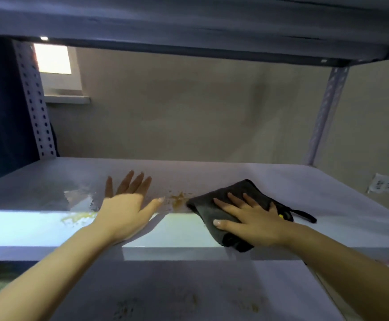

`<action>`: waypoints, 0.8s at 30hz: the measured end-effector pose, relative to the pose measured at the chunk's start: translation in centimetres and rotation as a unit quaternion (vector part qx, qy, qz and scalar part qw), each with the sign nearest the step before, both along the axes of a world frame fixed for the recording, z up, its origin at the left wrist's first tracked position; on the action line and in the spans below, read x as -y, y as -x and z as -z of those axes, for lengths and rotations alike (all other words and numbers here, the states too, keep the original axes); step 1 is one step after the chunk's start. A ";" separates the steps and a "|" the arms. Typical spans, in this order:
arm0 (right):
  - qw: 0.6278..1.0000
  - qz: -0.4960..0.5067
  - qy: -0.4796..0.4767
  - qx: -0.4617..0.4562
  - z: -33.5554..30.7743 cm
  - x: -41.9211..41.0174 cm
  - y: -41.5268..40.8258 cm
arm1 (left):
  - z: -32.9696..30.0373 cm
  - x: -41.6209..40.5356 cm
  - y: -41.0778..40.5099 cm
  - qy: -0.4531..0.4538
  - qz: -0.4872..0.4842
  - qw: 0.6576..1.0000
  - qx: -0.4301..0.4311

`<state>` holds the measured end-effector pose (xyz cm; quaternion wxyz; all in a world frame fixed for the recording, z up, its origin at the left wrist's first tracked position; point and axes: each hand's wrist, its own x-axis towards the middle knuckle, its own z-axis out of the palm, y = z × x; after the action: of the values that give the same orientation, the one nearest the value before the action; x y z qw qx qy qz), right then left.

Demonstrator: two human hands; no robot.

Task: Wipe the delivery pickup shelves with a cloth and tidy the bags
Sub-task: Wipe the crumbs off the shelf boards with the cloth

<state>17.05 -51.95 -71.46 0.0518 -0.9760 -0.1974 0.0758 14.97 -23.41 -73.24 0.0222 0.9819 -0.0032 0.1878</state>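
Wiping a stained shelf, one hand bracing

The right hand [253, 218] lies flat, fingers straight, pressing the dark cloth [221, 205] at the shelf [281, 179] front edge, just beside the brown stain [179, 196] it likely targets; the left hand [124, 205], fingers spread and holding nothing, rests on the shelf, probably for support

A plain beige wall [188, 107] with a bright window [53, 59] at upper left.
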 end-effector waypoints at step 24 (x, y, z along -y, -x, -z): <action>1.000 -0.009 0.002 -0.018 -0.2 -5.4 -1.1 | 0.0 0.3 0.6 -0.011 0.017 0.996 0.086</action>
<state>18.14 -46.53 -71.29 0.0528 -0.9729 -0.2047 0.0937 14.35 -23.72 -73.21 0.0142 0.9621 -0.0234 0.2712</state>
